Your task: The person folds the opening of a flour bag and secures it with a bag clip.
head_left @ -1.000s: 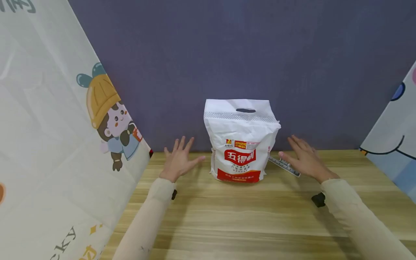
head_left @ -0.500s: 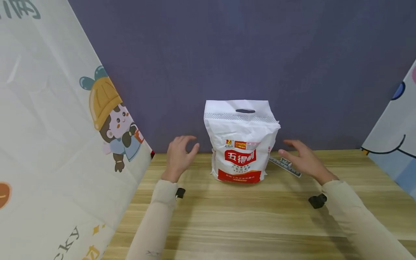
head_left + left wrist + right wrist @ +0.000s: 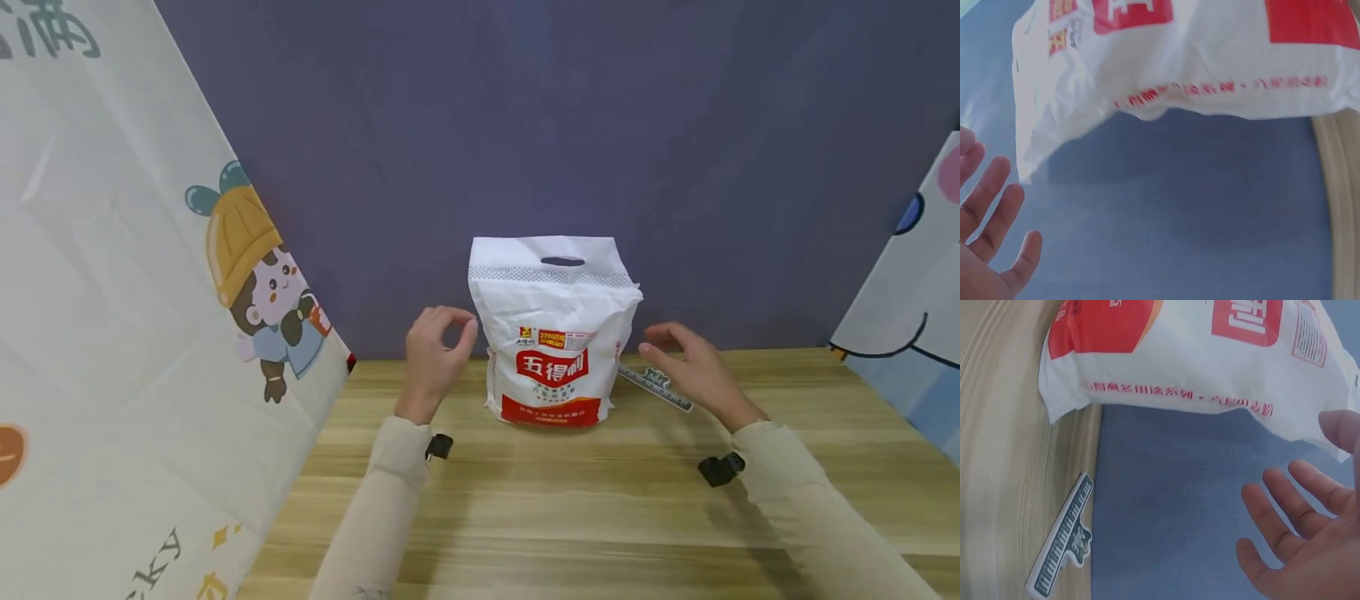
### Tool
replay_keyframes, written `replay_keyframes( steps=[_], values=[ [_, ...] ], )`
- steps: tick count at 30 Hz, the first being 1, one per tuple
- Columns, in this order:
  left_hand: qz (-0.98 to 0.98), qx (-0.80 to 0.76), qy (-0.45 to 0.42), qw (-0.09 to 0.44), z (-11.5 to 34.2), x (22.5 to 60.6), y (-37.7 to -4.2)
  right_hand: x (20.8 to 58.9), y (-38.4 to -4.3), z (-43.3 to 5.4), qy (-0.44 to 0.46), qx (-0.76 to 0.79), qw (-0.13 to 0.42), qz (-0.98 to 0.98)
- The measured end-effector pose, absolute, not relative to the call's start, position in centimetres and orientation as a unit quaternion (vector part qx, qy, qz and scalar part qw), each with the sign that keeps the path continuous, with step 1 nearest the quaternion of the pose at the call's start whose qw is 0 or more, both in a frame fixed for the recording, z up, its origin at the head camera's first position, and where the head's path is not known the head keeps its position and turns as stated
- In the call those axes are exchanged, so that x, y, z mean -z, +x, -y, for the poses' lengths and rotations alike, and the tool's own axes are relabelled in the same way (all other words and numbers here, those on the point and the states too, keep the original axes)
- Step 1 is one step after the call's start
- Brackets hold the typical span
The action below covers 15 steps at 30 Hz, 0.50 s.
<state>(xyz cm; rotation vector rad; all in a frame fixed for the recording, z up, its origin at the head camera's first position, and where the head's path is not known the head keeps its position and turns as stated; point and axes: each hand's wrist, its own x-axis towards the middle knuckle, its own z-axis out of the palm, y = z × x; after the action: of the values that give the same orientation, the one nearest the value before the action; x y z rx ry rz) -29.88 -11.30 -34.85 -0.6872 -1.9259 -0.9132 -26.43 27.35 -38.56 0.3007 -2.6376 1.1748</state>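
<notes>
A white flour bag [image 3: 555, 312] with red printing and a cut-out handle stands upright at the back of the wooden table. Left of it my left hand [image 3: 437, 358] hovers with loosely bent fingers, thumb and index fingertips close together near the bag's side. In the left wrist view, the spread fingers of the left hand [image 3: 991, 231] hold nothing and stay apart from the bag [image 3: 1166, 69]. My right hand [image 3: 697, 371] is off the bag's right side, fingers relaxed. The right wrist view shows a gap between the right hand [image 3: 1316, 531] and the bag [image 3: 1179, 369].
A flat strip with ruler-like stripes [image 3: 1063, 540] and a small ornament lies on the table right of the bag, near the right hand. A dark blue-grey panel [image 3: 390, 167] rises behind. White printed sheets flank the table, including a left sheet [image 3: 97, 292].
The left hand has moved right toward the bag, its spread fingers bending inward. The right hand's fingers have also bent and it shifts slightly left. The bag stays in place.
</notes>
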Motion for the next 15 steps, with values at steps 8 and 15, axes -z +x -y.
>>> replay_keyframes(
  steps=[8, 15],
  values=[
    [0.744, 0.358, -0.317, 0.467, 8.2, 33.2, -29.6, 38.2, -26.4, -26.5, 0.086, -0.426, 0.135, 0.891],
    [0.762, 0.308, -0.337, 0.458, 5.4, 32.3, -29.8, 37.8, -26.6, -25.5, 0.078, -0.449, 0.147, 0.878]
  ],
)
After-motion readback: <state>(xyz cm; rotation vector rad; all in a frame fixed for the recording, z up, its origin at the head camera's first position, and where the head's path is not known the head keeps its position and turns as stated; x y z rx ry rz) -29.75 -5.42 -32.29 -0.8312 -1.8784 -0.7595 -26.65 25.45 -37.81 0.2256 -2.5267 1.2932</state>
